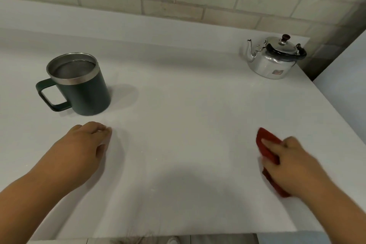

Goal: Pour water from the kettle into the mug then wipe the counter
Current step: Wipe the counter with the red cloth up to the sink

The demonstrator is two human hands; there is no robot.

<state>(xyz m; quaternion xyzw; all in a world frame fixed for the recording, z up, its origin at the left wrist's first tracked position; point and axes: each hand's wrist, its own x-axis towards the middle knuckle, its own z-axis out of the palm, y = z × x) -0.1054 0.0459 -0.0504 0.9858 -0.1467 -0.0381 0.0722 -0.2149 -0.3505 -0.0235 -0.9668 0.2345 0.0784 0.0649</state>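
- While mug (79, 85) stands upright at far L, handle toward L edge, can't tell if there's water inside.
- L hand (85, 144) rests on counter (178, 105) just in front of mug, not touching it; fingers loosely curled, holding nothing.
- Mid counter between the hands is the wide stretch prob. left to wipe, so it lies L of cloth.
- Cloth (267, 148), red, lies flat near R front edge; long axis runs diagonally, near-R to far-L, roughly in line w/ R forearm.
- R hand (293, 160) is on top of cloth, fingers laid fairly straight and close together, pressing it down; thumb hidden, so can't say if it hooks under. Bit blurred.
- Kettle (275, 57) upright at far R rear corner, spout pointing L, lid on, well apart from both hands.
- Judgement: wipe stage; R hand does it, sweep goes L toward centre, stopping short of mug.
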